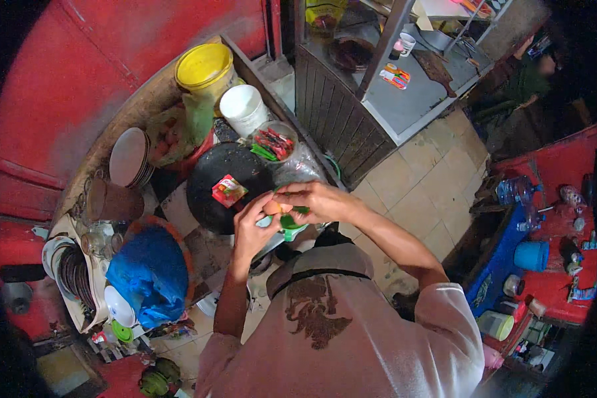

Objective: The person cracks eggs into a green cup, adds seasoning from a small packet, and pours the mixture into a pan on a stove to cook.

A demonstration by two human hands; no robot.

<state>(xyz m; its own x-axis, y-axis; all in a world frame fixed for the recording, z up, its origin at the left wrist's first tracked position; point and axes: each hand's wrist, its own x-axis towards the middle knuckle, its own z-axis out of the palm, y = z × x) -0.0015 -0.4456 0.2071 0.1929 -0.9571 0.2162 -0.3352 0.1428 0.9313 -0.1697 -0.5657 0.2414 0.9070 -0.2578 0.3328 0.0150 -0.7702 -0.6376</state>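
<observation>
Between my two hands is a brown egg (273,207), held above a green plastic container (291,225). My left hand (252,224) grips the egg's left side with thumb and fingertips. The fingers of my right hand (314,201) close on its right side and partly cover it, so I cannot tell whether the shell is whole. Just beyond my left fingers lies a round black pan or board (214,171). A red printed packet (229,190) rests on it.
Behind the black round stand a tub of red and green sachets (274,143), a white bucket (244,109) and a yellow bucket (205,67). Stacked plates (129,156) and a blue plastic bag (151,276) are to the left. Another person (522,84) is at the far right.
</observation>
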